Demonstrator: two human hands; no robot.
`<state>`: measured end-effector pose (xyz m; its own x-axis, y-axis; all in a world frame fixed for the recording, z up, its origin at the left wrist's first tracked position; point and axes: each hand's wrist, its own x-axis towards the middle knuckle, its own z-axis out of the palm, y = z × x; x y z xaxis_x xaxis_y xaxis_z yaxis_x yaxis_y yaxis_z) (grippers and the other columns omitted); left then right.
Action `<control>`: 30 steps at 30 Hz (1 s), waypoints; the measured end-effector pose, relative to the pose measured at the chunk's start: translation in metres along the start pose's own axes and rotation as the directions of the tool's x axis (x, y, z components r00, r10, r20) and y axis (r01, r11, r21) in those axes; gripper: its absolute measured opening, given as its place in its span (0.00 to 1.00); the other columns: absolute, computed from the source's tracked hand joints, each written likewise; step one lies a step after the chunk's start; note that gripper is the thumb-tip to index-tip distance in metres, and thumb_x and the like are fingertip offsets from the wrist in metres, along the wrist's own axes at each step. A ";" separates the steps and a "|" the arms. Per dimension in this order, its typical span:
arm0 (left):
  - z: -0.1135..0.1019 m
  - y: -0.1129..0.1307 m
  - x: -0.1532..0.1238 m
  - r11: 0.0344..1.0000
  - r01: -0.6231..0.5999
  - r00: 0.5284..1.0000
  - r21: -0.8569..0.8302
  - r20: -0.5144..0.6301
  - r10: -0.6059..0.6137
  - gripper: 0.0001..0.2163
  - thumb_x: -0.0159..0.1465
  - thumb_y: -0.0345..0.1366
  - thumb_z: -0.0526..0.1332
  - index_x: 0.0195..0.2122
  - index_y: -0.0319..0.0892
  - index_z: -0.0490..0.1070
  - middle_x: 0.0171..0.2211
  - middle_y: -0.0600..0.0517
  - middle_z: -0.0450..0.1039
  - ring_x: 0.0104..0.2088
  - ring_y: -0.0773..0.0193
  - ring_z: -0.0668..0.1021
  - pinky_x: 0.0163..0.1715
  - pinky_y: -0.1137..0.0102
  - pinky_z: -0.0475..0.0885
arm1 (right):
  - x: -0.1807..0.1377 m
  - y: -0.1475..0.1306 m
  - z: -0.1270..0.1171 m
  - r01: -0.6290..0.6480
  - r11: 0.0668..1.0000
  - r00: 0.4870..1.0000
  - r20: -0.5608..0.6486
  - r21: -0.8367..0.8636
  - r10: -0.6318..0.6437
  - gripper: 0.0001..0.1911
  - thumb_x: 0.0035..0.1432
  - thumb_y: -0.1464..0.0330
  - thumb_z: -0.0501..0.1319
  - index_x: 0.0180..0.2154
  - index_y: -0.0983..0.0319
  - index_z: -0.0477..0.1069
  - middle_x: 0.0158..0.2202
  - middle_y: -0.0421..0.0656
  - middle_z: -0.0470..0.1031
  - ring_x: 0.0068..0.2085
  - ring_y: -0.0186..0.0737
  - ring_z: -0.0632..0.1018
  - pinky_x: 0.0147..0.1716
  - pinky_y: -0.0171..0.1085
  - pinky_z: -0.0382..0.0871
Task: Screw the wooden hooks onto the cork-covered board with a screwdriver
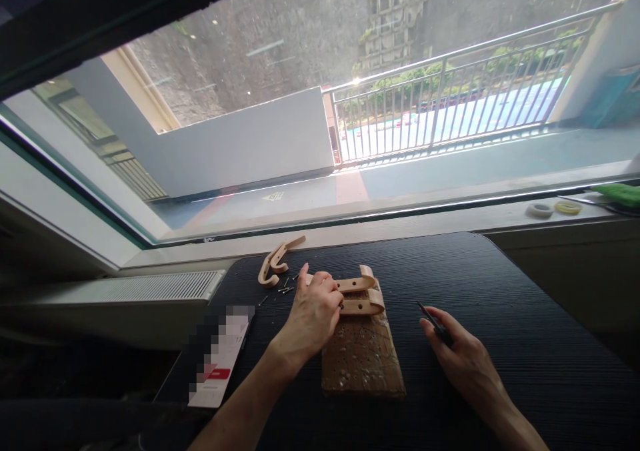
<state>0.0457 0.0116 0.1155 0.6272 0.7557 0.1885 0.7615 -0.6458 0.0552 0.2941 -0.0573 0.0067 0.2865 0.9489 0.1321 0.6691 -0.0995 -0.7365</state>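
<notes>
Two pale wooden hooks with drilled holes lie side by side across a brown, tape-wrapped board point(364, 364): an upper hook point(354, 284) and a lower hook point(361, 307). My left hand point(316, 307) is closed over their left ends, its fingers curled and hiding that part of the hooks; the index finger points up. To the right of the board, my right hand point(465, 354) grips a thin screwdriver point(440, 331) with a dark handle, its tip pointing up and left, apart from the hooks. Several small screws point(286, 290) lie loose left of my left hand.
Two more wooden hooks point(274, 263) rest at the back left of the black table point(505, 304). A phone point(223, 364) lies at the left edge. On the windowsill are a white tape roll point(540, 210), a yellow one point(569, 207) and a green item point(620, 194).
</notes>
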 end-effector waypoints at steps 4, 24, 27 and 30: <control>0.005 -0.001 0.001 1.000 0.000 1.000 -0.001 -0.015 0.000 0.07 0.62 0.30 0.56 0.35 0.44 0.73 0.38 0.51 0.72 0.49 0.56 0.67 0.60 0.45 0.40 | 0.000 0.001 0.001 -0.013 1.000 1.000 0.017 0.023 0.013 0.22 0.58 0.53 0.51 0.47 0.60 0.69 0.40 0.45 0.79 0.40 0.45 0.79 0.36 0.37 0.70; 0.013 -0.003 -0.004 0.996 0.053 0.998 -0.078 -0.036 -0.056 0.06 0.61 0.31 0.57 0.37 0.45 0.71 0.39 0.53 0.72 0.46 0.59 0.70 0.60 0.46 0.41 | 0.000 -0.028 -0.038 0.001 0.997 0.993 0.122 0.083 -0.012 0.17 0.60 0.57 0.50 0.45 0.59 0.65 0.36 0.42 0.75 0.38 0.40 0.76 0.36 0.36 0.69; 0.014 -0.006 -0.005 0.995 0.058 0.997 -0.084 -0.038 -0.061 0.06 0.61 0.31 0.58 0.38 0.45 0.71 0.40 0.52 0.72 0.46 0.59 0.70 0.60 0.47 0.41 | 0.006 -0.048 -0.051 0.137 0.990 0.972 0.185 0.044 -0.143 0.15 0.62 0.60 0.49 0.46 0.58 0.66 0.36 0.42 0.75 0.36 0.39 0.76 0.35 0.36 0.68; 0.015 -0.008 -0.006 0.994 0.063 0.997 -0.093 -0.035 -0.066 0.06 0.61 0.31 0.57 0.38 0.45 0.71 0.40 0.52 0.72 0.46 0.59 0.70 0.60 0.47 0.41 | 0.015 -0.077 -0.059 0.357 0.933 0.911 0.233 -0.037 -0.339 0.14 0.61 0.63 0.51 0.47 0.57 0.67 0.42 0.43 0.73 0.40 0.39 0.75 0.38 0.36 0.67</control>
<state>0.0378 0.0136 0.0996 0.5691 0.7927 0.2185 0.7810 -0.6042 0.1576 0.2869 -0.0530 0.1043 -0.1260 0.9683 0.2155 0.7524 0.2349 -0.6154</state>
